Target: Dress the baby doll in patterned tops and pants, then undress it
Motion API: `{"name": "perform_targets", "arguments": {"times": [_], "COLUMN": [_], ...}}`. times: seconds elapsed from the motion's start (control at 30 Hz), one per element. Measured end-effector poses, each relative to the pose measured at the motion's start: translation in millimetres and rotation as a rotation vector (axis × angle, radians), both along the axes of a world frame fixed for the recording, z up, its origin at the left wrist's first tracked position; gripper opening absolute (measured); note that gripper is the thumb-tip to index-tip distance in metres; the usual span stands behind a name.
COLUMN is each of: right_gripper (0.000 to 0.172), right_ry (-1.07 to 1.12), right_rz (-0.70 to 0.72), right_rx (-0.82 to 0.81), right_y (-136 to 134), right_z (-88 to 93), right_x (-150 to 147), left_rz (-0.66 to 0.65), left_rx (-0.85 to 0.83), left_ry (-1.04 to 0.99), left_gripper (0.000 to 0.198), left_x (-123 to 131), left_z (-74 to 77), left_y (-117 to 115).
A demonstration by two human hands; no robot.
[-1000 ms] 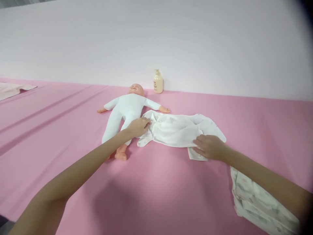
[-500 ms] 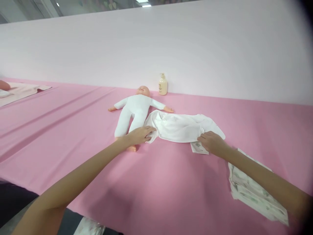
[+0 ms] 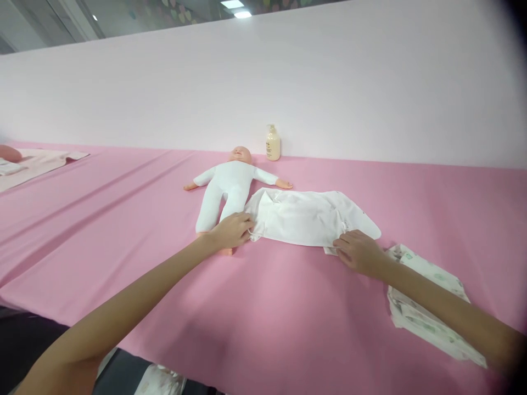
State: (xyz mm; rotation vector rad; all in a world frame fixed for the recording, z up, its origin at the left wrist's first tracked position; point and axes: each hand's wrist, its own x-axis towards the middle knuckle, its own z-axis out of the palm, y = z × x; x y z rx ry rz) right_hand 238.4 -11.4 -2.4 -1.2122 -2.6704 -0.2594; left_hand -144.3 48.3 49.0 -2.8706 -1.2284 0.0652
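A white baby garment (image 3: pixel 302 218) lies spread out on the pink tabletop, inside surface or plain side up; its exact cut is hard to make out. At its left end, my left hand (image 3: pixel 234 229) pinches the edge, resting over the doll's lower leg. My right hand (image 3: pixel 357 251) grips the garment's near edge toward the right, with fingers closed. A baby doll (image 3: pixel 233 178) in a white body suit lies on its back just left of the garment, arms spread. One of its feet is partly hidden by my left wrist.
A pump bottle (image 3: pixel 273 144) of pale yellow liquid stands against the white wall (image 3: pixel 370 88). Folded printed cloth (image 3: pixel 428 318) lies under my right forearm. A pale pink mat (image 3: pixel 45 160) with a partly seen doll is at far left. The pink table cover (image 3: pixel 263 329) ends near me.
The garment's near edge has come slightly toward me at the right, covering more of the printed piece beneath it. My left hand has shifted a little left. The view has tilted slightly.
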Motion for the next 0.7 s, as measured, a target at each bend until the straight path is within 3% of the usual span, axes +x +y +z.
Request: {"name": "perform_targets", "arguments": {"times": [0.13,0.37,0.53,0.6,0.7], "right_gripper": [0.016,0.033,0.035,0.036,0.034], "right_ry": [0.019,-0.225,-0.157,-0.043,0.13], "right_rz": [0.025,0.034,-0.046,-0.085,-0.143], "right_rx": [-0.044,0.121,-0.053,-0.14,-0.193], "right_y": [-4,13,9,3,1], "right_z": [3.8,-3.3,9.8,17.7,27.9], "right_x": [-2,20,28,22,-4], "left_rz": [-0.032,0.014,-0.059,0.083,0.482], "left_rx": [-0.106,-0.025,-0.134,-0.04,0.233], "left_ry": [-0.016,0.117,-0.117,-0.285,-0.497], "left_gripper": [0.027,0.024,0.022,0.029,0.037], "left_x": [3,18,13,-3,-37], "left_z": [1.5,-3.5,14.6,21.2,18.4], "left_y": [-11,-13,-22,-12,23]}}
